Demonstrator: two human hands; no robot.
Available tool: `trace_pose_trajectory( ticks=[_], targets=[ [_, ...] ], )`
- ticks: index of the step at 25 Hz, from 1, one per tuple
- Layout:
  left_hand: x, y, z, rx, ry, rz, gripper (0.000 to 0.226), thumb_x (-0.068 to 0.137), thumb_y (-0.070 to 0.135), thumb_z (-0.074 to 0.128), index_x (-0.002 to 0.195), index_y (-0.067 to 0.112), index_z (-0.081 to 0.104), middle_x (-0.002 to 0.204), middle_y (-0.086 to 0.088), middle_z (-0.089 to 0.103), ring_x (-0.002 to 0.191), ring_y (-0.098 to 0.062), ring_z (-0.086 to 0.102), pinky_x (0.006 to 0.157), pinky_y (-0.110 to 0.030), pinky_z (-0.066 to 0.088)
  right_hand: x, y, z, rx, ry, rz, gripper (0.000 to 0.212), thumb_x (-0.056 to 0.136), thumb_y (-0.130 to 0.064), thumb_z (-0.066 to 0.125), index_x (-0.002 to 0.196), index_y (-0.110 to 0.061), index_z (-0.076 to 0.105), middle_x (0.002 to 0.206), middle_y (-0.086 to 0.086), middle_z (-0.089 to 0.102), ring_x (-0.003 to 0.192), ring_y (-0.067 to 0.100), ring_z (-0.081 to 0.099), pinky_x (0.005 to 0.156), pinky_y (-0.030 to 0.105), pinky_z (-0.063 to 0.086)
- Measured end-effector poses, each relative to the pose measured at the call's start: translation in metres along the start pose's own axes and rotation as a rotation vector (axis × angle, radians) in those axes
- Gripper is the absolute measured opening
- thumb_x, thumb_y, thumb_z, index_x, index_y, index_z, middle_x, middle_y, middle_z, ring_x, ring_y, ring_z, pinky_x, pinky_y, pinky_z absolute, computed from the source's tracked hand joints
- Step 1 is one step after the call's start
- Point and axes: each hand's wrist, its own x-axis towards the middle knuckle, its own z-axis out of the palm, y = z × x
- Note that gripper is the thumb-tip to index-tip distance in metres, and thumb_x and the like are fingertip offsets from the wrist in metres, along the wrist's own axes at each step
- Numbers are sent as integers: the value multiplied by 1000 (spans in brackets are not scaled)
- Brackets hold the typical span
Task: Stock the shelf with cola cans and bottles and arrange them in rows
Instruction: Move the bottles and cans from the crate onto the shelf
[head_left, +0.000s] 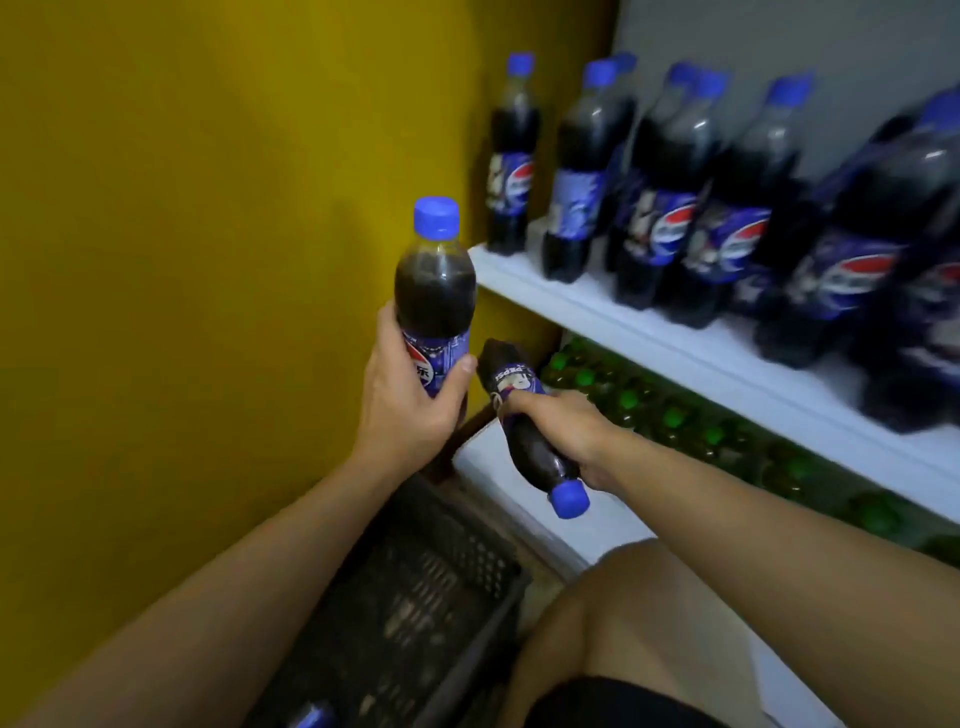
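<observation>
My left hand grips an upright cola bottle with a blue cap, held just left of the white shelf. My right hand grips a second cola bottle tilted with its blue cap pointing down toward me. Several cola bottles with blue caps stand in rows on the shelf, reaching from its left end to the right edge of view.
A yellow wall closes off the left side. Green-capped bottles fill the shelf below. A dark plastic crate sits on the floor under my arms, with a blue cap showing at its near end. My knee is at the lower right.
</observation>
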Motion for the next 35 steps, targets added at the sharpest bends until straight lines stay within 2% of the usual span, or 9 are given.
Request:
trace_pose_trajectory(
  ticks=[4, 8, 12, 17, 20, 23, 26, 30, 35],
  targets=[
    [19, 102, 69, -190, -71, 138, 71, 83, 35, 73, 143, 14, 40, 127, 3, 61, 115, -11, 60, 98, -32, 50, -66, -11, -115, 146, 117, -29, 49, 70, -40, 73, 104, -5, 69, 85, 15, 75, 62, 28, 67, 61, 37, 56],
    [14, 205, 136, -347, -221, 298, 71, 83, 35, 74, 143, 18, 39, 127, 9, 59, 117, 0, 58, 101, -26, 48, -150, 3, -222, 231, 248, -75, 33, 81, -30, 73, 101, -3, 71, 74, 14, 73, 58, 25, 66, 57, 32, 54],
    [-6, 265, 176, -478, -379, 417, 67, 86, 32, 73, 144, 19, 40, 124, 18, 61, 117, -3, 60, 99, -22, 48, -214, 34, -280, 145, 294, -89, 37, 73, -36, 76, 97, -8, 76, 91, 14, 77, 78, 24, 71, 82, 41, 58],
    [-25, 290, 202, -585, -441, 415, 66, 86, 31, 72, 142, 25, 38, 125, 31, 57, 119, 1, 59, 97, -13, 46, -254, 67, -317, 216, 370, -13, 30, 82, -30, 74, 100, -7, 73, 88, 18, 76, 68, 25, 66, 62, 32, 53],
    [-34, 291, 216, -604, -455, 359, 66, 84, 34, 72, 140, 34, 36, 123, 33, 57, 118, 4, 58, 94, -8, 44, -263, 76, -335, 234, 436, -7, 32, 83, -27, 73, 100, 0, 73, 78, 17, 72, 64, 26, 62, 58, 31, 51],
    [-40, 288, 236, -623, -452, 300, 68, 84, 35, 71, 141, 36, 35, 123, 33, 56, 119, 3, 57, 96, -10, 45, -260, 77, -358, 289, 523, -31, 30, 83, -28, 72, 99, -3, 71, 78, 18, 71, 64, 28, 64, 56, 33, 51],
    [-45, 288, 250, -630, -453, 268, 66, 89, 37, 73, 141, 39, 34, 124, 35, 55, 120, 4, 57, 98, -13, 47, -232, 75, -386, 89, 656, -57, 28, 84, -32, 70, 105, -14, 65, 96, 10, 71, 81, 23, 65, 71, 32, 52],
    [-47, 286, 254, -614, -473, 234, 67, 82, 39, 70, 137, 46, 33, 122, 40, 54, 117, 8, 57, 93, -8, 45, -163, 91, -411, -309, 741, 52, 49, 88, -46, 67, 124, -17, 52, 119, 10, 63, 104, 27, 60, 90, 37, 49],
    [-48, 294, 260, -588, -527, 264, 68, 85, 32, 76, 139, 38, 35, 121, 39, 55, 115, 9, 58, 91, -5, 43, -139, 109, -413, -295, 779, 50, 55, 92, -48, 65, 132, -14, 47, 124, 11, 61, 105, 28, 59, 88, 34, 46]
  ],
)
